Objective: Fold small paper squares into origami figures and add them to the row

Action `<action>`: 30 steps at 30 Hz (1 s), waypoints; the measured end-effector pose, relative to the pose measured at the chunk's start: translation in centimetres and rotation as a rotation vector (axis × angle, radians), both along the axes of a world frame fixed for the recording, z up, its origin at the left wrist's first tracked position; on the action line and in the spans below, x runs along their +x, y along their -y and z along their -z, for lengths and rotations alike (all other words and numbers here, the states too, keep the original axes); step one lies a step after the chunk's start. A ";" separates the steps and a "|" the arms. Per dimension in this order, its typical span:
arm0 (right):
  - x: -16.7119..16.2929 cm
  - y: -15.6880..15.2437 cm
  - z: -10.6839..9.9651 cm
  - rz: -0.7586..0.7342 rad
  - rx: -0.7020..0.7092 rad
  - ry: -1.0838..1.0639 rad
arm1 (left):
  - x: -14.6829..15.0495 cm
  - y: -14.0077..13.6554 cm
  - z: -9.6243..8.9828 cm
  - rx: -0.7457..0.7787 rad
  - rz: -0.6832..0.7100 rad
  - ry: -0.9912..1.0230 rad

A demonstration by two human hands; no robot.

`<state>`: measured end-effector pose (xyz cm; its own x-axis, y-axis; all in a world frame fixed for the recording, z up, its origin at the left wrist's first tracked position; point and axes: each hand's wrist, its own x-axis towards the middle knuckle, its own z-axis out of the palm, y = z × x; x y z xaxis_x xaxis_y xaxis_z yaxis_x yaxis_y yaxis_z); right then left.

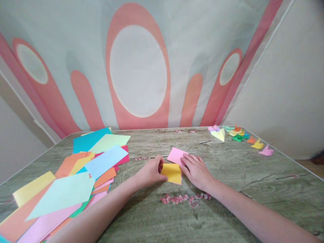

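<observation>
In the middle of the table lies a small piece of origami paper, with a pink part (176,155) at the back and a yellow part (173,173) in front. A thin pink edge shows under the yellow. Whether the two parts are one sheet, I cannot tell. My left hand (152,170) pinches the yellow part at its left side between thumb and curled fingers. Stretched out over the right side of the pink part, the fingers of my right hand (197,171) lie flat, and its thumb touches the yellow part's right edge.
Many coloured paper sheets (65,192) lie in an overlapping heap on the left, partly under my left forearm. Several folded paper figures (257,144) and a pale yellow folded paper piece (219,135) sit at the back right. A patterned backdrop (174,101) stands behind the table (141,216).
</observation>
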<state>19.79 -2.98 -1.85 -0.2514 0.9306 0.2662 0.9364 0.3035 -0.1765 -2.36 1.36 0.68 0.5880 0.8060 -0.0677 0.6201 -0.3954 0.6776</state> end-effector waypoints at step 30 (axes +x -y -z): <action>-8.2 -0.5 -0.9 -0.566 -0.101 0.068 | -12.4 -1.2 -7.6 -0.016 -0.363 0.202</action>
<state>11.58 -2.50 -0.92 -0.7305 0.6664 0.1491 0.6436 0.7449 -0.1760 -14.73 2.53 8.33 0.2682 0.9633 0.0059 0.5709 -0.1639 0.8045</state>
